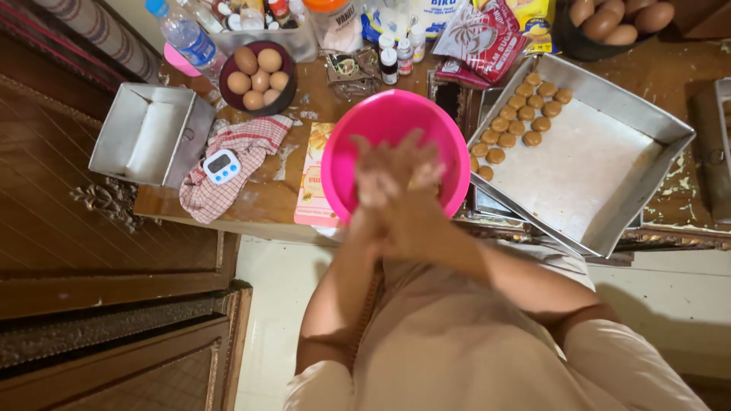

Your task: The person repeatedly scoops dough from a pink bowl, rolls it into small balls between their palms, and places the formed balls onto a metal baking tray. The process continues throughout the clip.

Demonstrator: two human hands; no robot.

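My left hand (375, 176) and my right hand (417, 219) are pressed together palm to palm, blurred with motion, just above the near rim of a bright pink bowl (396, 103). Whatever lies between the palms is hidden. The bowl stands at the table's front edge. To its right a large square metal tray (601, 167) rests tilted over the table edge, with several small round brown dough balls (525, 114) lined up in rows at its far left corner.
A dark bowl of brown eggs (259, 76), a white digital timer (222, 166) on a red checked cloth (228, 194) and a metal loaf tin (152, 133) sit at the left. A water bottle (186, 34), small bottles (400, 53), red packets (480, 38) and another bowl of eggs (617, 23) line the back.
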